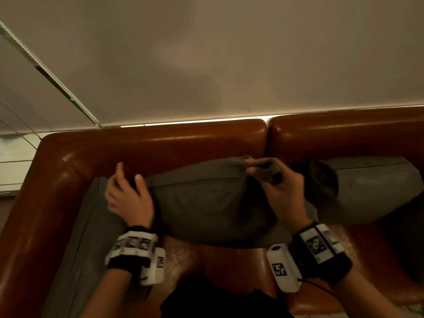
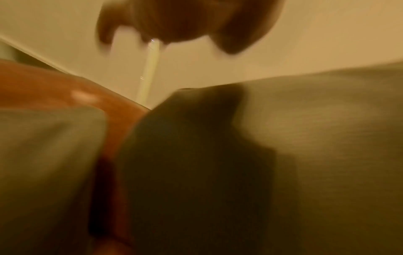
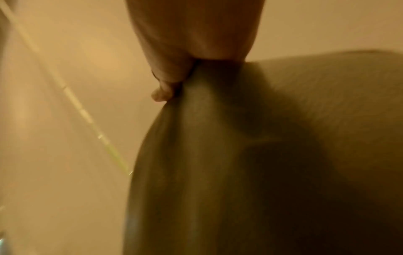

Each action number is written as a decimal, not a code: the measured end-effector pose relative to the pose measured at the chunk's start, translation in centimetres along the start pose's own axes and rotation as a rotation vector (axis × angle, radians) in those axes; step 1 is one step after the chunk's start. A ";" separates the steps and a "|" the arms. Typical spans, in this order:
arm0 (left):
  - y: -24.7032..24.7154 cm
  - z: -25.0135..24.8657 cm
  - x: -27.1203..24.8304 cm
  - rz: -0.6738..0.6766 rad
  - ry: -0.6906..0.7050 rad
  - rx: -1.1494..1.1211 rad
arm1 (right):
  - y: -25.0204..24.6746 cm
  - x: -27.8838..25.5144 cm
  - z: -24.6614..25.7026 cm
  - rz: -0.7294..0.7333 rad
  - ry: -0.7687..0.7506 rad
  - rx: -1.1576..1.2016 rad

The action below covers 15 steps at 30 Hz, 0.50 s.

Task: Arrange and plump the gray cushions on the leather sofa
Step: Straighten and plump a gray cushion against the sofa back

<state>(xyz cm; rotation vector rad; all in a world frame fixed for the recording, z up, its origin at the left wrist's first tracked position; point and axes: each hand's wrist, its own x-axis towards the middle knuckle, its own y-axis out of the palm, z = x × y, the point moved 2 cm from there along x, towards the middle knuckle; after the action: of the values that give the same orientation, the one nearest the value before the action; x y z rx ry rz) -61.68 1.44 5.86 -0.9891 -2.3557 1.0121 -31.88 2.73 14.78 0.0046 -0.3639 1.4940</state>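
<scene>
**Beige blind behind, brown sofa, middle cushion in both hands**

Beige roller blind point(image 1: 206, 60) fills the far background, bead chain point(image 1: 46, 72) at far left. Brown leather sofa point(image 1: 160, 143) runs left to right below it, glossy back and arm.

Middle gray cushion point(image 1: 202, 203) stands on the seat, leaning on the sofa back, between the left cushion point(image 1: 91, 214), which lies along the arm, and the right cushion point(image 1: 371, 191), touching or nearly so.

My right hand point(image 1: 275, 187): grip clenched on the cushion's far right top corner, fabric bunched between thumb and fingers; right wrist view shows the cloth pulled into tight folds under the pinch. My left hand point(image 1: 128, 196): at the top left corner, thumb over the seam edge, fingers spread and partly behind. Looks like a loose hold, but blur means I cannot tell if it truly grasps.

Handling, my guess: light, soft, floppy filling, woven cover with good friction, not fragile. Corners collapse when pinched, so better to take the sides with flat palms for plumping. Leather looks slick; the base may slide.

Writing: none readable. Only square black-and-white marker codes on the wrist units point(image 1: 319, 244).
</scene>
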 end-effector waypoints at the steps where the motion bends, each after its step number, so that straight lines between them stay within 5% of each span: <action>1: -0.6 1.1 1.2 0.136 -0.167 0.003 | -1.2 0.3 0.2 -0.029 0.059 0.077; 3: -1.5 1.5 2.6 0.379 -0.260 -0.084 | -3.0 0.6 -0.8 -0.082 0.160 0.191; 6: -1.4 -0.9 2.7 0.508 -0.163 -0.198 | -5.2 0.3 -4.9 -0.151 0.318 0.183; 9: 0.5 -3.7 0.6 0.590 -0.055 -0.298 | -7.5 -0.3 -10.2 -0.285 0.571 -0.116; 11: 3.1 -5.8 -1.6 0.611 0.026 -0.314 | -6.8 -1.2 -11.9 -0.174 0.674 -0.315; 15: 9.3 -10.4 -8.3 0.876 0.185 -0.234 | -0.7 -3.8 -10.3 0.311 0.481 -0.229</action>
<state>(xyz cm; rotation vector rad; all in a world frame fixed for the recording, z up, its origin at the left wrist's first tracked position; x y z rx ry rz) -45.81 4.81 5.20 -2.1985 -1.8995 0.8478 -28.95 1.26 4.30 -0.6076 -0.1450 1.6909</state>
